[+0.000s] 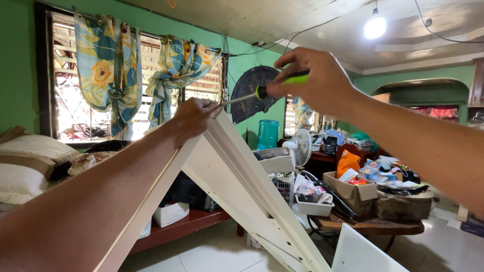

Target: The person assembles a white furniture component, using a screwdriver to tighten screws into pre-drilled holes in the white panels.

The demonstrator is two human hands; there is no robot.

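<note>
The right hand (pixel 315 75) is closed around a green-and-black screwdriver (pixel 262 91), its metal shaft pointing at the top corner of a white wooden frame (pixel 237 176). The left hand (pixel 194 117) grips that corner, where two long painted boards meet and slope down. Right of the frame, a cardboard box (pixel 353 194) holds packets, and a white tray (pixel 313 206) holds crumpled wrappers.

Left hand (pixel 193 115): arm extended forward and up, fingers curled closed in grip. Right hand (pixel 313 79): raised higher, wrist bent, fingers pinched closed, forearm entering from right.
</note>
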